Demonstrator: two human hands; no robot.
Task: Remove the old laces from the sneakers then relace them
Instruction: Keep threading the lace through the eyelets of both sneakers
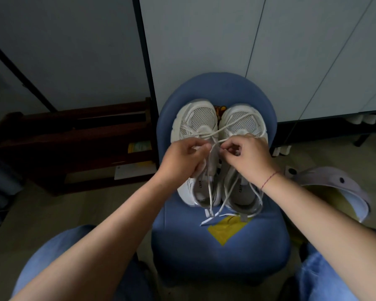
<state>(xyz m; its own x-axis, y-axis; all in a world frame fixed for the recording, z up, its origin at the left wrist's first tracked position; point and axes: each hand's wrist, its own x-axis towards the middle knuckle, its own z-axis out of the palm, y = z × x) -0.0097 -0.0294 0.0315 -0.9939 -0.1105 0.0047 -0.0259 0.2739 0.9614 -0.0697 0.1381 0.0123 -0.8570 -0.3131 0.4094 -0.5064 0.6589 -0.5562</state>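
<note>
Two white mesh sneakers stand side by side, toes away from me, on a blue stool point(221, 253). My left hand point(180, 159) lies over the left sneaker point(195, 120) and pinches its white lace point(210, 192) near the tongue. My right hand point(249, 157) lies over the right sneaker point(241, 122) and pinches a lace strand beside the left hand. Loose lace ends trail down over the heels onto the stool seat. One lace loops across the right sneaker's toe.
A dark wooden rack point(74, 144) stands on the floor at the left. Grey cabinet doors point(291, 51) rise behind the stool. A purple clog point(339, 190) lies on the floor at the right. My knees in blue jeans point(52, 257) flank the stool.
</note>
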